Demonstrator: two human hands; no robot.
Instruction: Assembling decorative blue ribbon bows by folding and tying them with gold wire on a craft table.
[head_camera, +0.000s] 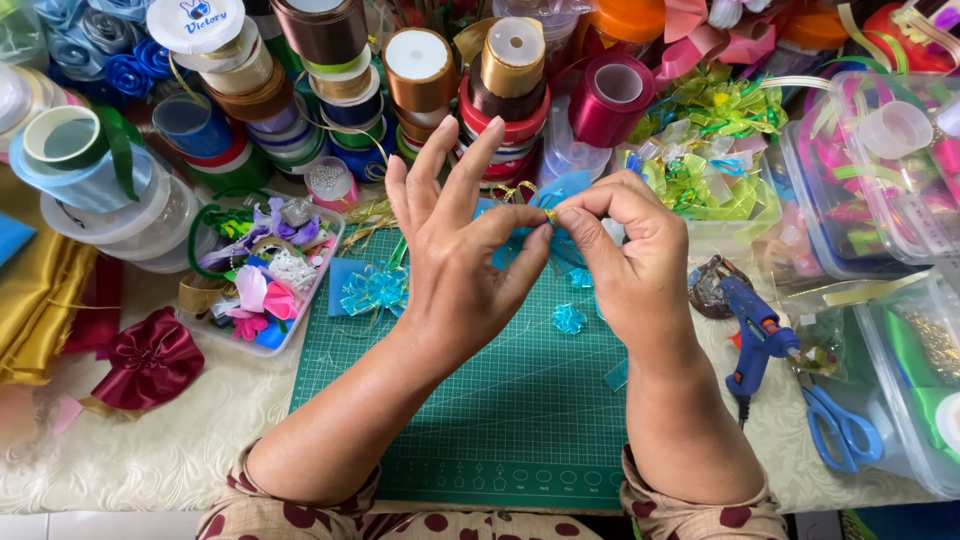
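I am looking down at a small blue ribbon bow (560, 200) being held up in the centre of the frame, above the green cutting mat (500, 400). The bow is mostly hidden behind the fingers, so I cannot tell its long axis for sure; its sheer blue loops are fanning out left and right of the pinch, and a tiny gold piece (549, 214) is sitting at the point where the fingertips meet.

The ribbon is looking thin, glossy and half see-through, with crisp folded loops. The mat is showing a printed grid.

The left hand (455, 260) is pinching the bow between thumb and forefinger, with the other three fingers spreading upward and wide. The right hand (625, 255) is curling in from the right, its thumb and forefinger closing on the same spot, so both hands are meeting at the bow.

On the mat, a finished light blue bow (375, 288) is lying to the left and a tiny one (569, 319) just below the hands. A blue glue gun (755, 335) and blue scissors (840, 425) are resting on the bench at lower right.
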